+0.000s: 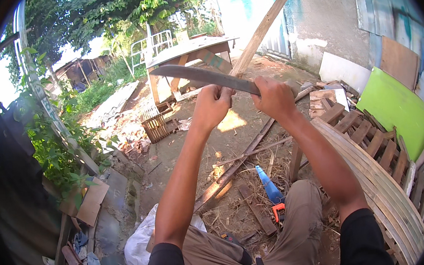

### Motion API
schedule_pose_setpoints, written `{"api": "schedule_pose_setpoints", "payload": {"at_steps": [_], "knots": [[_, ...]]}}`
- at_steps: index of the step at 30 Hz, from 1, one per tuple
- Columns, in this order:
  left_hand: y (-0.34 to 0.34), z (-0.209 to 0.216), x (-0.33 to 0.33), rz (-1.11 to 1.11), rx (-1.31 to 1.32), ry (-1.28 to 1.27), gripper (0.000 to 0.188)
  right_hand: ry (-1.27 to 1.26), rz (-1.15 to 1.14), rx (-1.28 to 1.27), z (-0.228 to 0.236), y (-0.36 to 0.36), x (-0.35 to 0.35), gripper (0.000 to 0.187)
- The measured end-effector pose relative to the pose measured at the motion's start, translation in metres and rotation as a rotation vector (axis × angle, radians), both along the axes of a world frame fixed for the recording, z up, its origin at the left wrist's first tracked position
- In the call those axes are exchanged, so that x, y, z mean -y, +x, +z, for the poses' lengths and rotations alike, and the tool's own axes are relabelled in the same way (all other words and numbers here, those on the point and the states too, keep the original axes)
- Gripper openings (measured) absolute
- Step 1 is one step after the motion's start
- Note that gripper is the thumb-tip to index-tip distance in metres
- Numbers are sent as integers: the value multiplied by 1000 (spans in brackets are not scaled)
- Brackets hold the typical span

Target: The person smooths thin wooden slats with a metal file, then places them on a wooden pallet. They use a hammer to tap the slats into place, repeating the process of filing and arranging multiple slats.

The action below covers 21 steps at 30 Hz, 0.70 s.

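Observation:
A machete (187,74) with a long dark, slightly curved blade is raised in front of me, its tip toward the left. My right hand (274,97) is closed around its right end, so the handle is hidden in my fist. My left hand (212,107) is closed too, with thumb and fingertips pinched at the blade's lower edge. Behind the blade, a long wooden stick (262,33) slants up to the right. Its lower end meets the blade in this view; whether my fingers also touch it is hidden.
Between my legs lie a hand saw (269,185) with a blue blade cover and orange handle, and a short board (256,209). Long wooden strips (376,168) and a slatted pallet (368,134) line the right. A wooden table (192,48) stands ahead, beside a slatted crate (155,125).

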<state>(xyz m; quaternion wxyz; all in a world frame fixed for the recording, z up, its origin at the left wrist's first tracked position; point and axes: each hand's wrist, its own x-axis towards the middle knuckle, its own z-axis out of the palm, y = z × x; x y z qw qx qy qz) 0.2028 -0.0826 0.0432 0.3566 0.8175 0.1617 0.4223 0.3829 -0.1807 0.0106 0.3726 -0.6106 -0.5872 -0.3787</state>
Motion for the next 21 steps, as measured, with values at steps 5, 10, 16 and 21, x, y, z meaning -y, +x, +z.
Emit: {"api": "schedule_pose_setpoints", "payload": {"at_steps": [5,10,16,21], "knots": [[4,-7,8,-162,-31,-245,28,-54,-10,-84,-18,2,12,18],[11,-17,0,-222,-10,-286,24,-143,37,-137,-26,-9,8,18],[16,-38,1,-257,1,-368,19,-195,7,-78,-29,18,2,19],[6,-55,-7,-264,-50,-540,22,-288,1,-73,-49,7,1,22]]}}
